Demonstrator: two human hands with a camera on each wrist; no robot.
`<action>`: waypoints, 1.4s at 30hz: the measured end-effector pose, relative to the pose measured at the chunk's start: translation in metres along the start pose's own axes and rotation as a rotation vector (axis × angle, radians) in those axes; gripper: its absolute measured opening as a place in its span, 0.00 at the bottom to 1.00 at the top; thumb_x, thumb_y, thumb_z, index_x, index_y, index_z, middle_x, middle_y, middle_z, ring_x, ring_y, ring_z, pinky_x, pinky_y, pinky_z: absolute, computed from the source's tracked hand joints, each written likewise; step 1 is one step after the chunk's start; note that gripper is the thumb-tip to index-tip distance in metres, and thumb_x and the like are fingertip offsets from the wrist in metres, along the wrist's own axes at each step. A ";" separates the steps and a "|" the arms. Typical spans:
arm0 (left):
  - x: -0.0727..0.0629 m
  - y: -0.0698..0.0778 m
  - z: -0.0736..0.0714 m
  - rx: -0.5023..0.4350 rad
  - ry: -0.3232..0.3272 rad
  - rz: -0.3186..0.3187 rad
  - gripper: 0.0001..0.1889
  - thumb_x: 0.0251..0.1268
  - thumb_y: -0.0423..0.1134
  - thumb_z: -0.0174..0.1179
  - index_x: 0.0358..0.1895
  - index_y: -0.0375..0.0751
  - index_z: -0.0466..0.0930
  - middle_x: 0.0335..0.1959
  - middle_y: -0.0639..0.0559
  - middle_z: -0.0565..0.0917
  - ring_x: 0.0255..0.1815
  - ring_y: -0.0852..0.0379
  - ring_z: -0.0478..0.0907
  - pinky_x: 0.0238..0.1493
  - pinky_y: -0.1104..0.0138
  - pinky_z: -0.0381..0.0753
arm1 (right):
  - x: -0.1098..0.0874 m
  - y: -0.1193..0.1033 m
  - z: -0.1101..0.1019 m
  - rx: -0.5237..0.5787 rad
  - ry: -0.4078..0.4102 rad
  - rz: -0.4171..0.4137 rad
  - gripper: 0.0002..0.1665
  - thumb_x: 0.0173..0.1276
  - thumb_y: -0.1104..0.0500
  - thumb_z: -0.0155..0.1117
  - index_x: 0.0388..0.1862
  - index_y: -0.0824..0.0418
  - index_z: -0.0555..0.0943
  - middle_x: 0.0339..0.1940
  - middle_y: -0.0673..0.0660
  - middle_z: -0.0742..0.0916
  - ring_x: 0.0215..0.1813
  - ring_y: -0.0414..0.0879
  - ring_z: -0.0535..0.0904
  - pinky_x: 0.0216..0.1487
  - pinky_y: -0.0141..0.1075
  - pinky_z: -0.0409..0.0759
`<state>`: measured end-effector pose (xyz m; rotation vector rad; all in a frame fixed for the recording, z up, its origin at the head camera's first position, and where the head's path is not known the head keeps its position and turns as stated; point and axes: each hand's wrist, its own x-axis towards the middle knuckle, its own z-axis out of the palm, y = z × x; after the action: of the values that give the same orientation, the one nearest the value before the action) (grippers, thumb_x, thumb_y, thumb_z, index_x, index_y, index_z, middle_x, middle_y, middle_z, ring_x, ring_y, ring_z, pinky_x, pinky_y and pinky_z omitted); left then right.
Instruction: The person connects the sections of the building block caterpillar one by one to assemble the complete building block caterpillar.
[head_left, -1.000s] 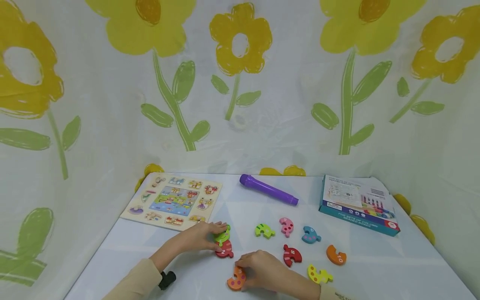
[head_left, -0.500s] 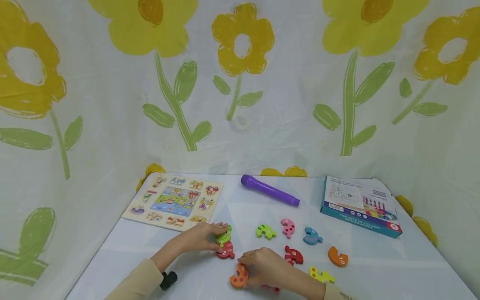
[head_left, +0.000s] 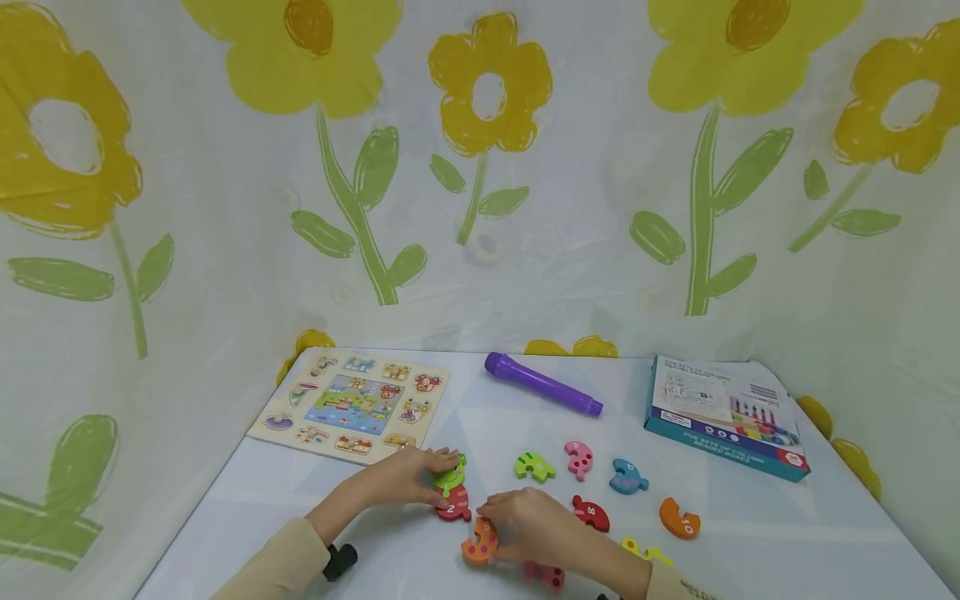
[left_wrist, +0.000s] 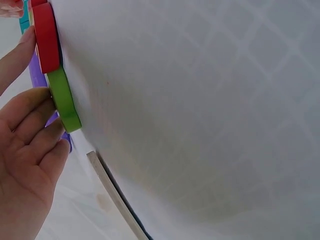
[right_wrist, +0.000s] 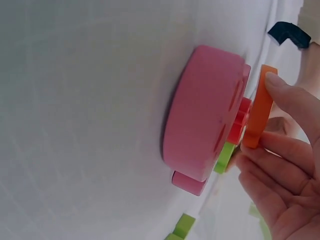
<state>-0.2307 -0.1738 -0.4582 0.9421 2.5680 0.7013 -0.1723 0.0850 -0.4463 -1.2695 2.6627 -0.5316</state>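
Pinching the orange piece [head_left: 486, 546] edgewise in its fingers [right_wrist: 290, 150], the right hand [head_left: 536, 527] is near red piece 2 [head_left: 454, 507]; likely light, rigid, best held so. Left hand [head_left: 401, 477] grips green piece [head_left: 448, 479].

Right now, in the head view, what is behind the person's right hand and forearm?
A red curved piece numbered 8, a pink dotted piece and a yellow piece show partly; their covered portions cannot be seen.

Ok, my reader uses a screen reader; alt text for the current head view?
At a white table, the left hand touches a green piece and red piece marked 2; the right hand pinches an orange piece. More pieces lie to the right, with a board, purple microphone and box behind.
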 end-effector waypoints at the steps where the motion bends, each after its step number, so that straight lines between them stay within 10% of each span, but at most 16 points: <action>1: 0.000 0.000 0.000 -0.003 0.000 -0.001 0.33 0.57 0.51 0.68 0.66 0.42 0.72 0.68 0.50 0.69 0.71 0.50 0.63 0.70 0.53 0.62 | 0.001 0.000 -0.001 0.003 0.003 0.002 0.28 0.54 0.47 0.76 0.52 0.57 0.84 0.48 0.47 0.87 0.54 0.39 0.81 0.53 0.33 0.81; 42: 0.001 0.001 0.000 0.020 0.000 0.014 0.32 0.57 0.47 0.68 0.66 0.42 0.72 0.68 0.48 0.69 0.70 0.49 0.64 0.70 0.53 0.62 | 0.029 0.007 -0.002 -0.055 0.013 0.069 0.28 0.52 0.48 0.77 0.52 0.58 0.85 0.49 0.50 0.87 0.53 0.40 0.82 0.51 0.30 0.81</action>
<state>-0.2310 -0.1727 -0.4579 0.9670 2.5749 0.6804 -0.1962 0.0666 -0.4466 -1.1874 2.7387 -0.4613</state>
